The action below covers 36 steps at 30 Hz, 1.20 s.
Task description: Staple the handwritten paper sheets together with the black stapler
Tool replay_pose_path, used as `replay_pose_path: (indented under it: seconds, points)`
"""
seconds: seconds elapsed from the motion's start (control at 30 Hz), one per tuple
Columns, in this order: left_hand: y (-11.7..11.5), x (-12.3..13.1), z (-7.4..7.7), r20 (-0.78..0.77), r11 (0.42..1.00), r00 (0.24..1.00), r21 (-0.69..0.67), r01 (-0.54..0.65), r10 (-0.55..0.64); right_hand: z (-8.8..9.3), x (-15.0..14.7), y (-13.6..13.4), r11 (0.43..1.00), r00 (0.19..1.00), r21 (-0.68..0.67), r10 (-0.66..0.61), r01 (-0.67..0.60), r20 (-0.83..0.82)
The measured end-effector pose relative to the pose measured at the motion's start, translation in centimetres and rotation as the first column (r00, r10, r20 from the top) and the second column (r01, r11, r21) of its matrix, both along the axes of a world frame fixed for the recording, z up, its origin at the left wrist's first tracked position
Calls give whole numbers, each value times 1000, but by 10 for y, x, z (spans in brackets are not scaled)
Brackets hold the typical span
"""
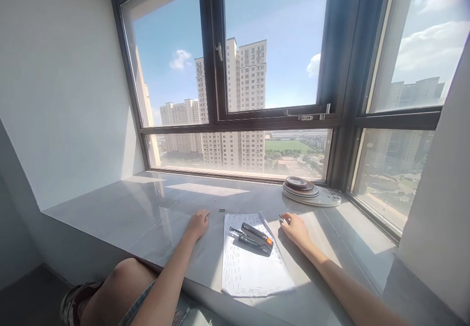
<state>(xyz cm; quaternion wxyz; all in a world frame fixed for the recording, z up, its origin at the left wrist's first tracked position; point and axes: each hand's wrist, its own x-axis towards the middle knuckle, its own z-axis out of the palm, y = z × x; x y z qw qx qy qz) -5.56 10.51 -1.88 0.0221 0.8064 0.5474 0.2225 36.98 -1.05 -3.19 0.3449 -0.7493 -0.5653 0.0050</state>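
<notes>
1 stapler on paper, between left grip and right grip

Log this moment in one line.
left hand: flat on sill | right hand: by far corner of paper | stapler: lying on paper

- Your left hand lies palm down, fingers flat, on the grey stone bench, just left of the printed sheets.
- A black stapler with an orange tip lies tilted on the upper part of the sheets.
- Your right hand rests on the bench beside the sheets' top right corner. Its fingertips meet a small dark object, too small to identify, and the grip is unclear.
- A small dark strip lies on the bench just beyond the sheets' top left corner.
- A stack of round plates sits by the window, apart from your right hand.
- Your bare knee shows below the bench edge.
</notes>
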Motion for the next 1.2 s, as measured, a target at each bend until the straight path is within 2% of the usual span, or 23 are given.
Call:
replay_pose_path:
  seconds: [0.27,0.33,0.43,0.5,0.7,0.9,1.07,1.2]
  points:
    - [-6,2,3,12,994,999,101,50,-52,6,-4,-5,999,1000,-32,2,-2,10]
    - [-6,3,2,-20,993,995,55,104,-103,7,-4,-6,999,1000,-45,-13,13,15]
    - [-5,4,1,-57,978,979,-86,188,-194,8,-4,-6,998,1000,-55,-18,19,24]
    - [-6,4,1,-76,967,973,-153,204,-217,8,-4,-6,998,1000,-55,-12,14,26]
    - [-9,6,9,-51,981,985,-113,160,-166,5,-3,-4,999,1000,-46,-19,20,14]
    - [-10,39,18,-12,989,998,-137,57,-59,6,-5,-5,998,1000,-51,-23,24,21]
    - [-15,57,15,-21,969,986,-188,160,-167,12,-9,-10,999,1000,-33,16,-15,12]
    - [-20,51,13,20,985,987,-59,161,-160,16,-13,-12,999,1000,-42,22,-23,-7]
